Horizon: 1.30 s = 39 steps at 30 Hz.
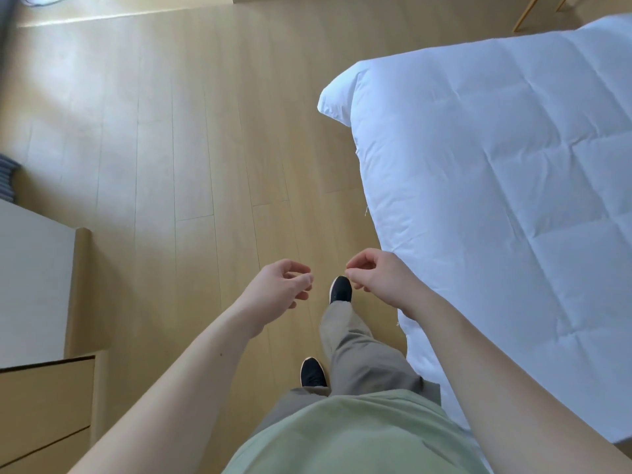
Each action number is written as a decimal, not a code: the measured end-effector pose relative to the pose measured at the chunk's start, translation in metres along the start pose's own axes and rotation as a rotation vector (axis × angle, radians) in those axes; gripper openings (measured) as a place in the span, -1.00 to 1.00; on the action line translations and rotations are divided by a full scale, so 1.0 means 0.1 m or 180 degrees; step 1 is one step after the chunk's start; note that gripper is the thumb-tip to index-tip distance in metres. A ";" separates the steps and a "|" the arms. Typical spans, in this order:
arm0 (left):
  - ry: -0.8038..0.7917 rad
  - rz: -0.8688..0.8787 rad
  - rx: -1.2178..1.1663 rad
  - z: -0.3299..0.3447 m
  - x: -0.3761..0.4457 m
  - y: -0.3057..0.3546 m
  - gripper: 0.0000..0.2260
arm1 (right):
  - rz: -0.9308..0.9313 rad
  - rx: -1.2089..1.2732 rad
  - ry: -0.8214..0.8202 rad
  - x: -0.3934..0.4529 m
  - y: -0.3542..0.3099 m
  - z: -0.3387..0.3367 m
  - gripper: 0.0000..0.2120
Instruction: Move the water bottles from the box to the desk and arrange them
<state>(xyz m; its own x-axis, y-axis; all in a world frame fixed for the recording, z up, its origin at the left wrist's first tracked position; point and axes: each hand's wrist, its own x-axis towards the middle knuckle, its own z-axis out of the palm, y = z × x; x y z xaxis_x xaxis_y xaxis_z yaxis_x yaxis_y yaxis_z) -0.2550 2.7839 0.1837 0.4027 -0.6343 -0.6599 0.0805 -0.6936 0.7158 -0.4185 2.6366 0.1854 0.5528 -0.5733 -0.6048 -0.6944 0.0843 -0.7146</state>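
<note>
Since neither box nor water bottles show anywhere in my view, I judge the carrying has yet to yield anything I can confirm. My left hand and right hand hang loosely curled and empty above the pale wooden plank floor, beside the white quilted bed. The white-topped unit at left may be the table.
</note>
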 end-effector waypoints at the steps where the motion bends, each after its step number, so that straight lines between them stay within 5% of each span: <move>1: 0.0002 -0.0013 0.0005 -0.04 0.11 0.08 -0.92 | 0.0018 -0.0006 -0.0021 0.13 -0.06 -0.05 -0.95; 16: 0.0170 -0.0012 0.0011 -0.75 2.02 1.86 -0.90 | -0.0133 -0.0058 -0.0201 2.36 -1.37 -1.15 -0.92; 39: -0.0128 0.0089 0.0226 -2.73 4.68 3.73 -0.89 | -0.0027 0.0096 0.0091 5.03 -3.67 -1.55 -0.91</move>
<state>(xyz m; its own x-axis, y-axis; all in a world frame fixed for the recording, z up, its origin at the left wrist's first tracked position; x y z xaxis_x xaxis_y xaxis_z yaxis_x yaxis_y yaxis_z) 0.2129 2.3215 0.2040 0.3668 -0.6659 -0.6496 0.0043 -0.6971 0.7170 0.0433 2.1906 0.1982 0.5450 -0.5971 -0.5886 -0.6754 0.1035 -0.7302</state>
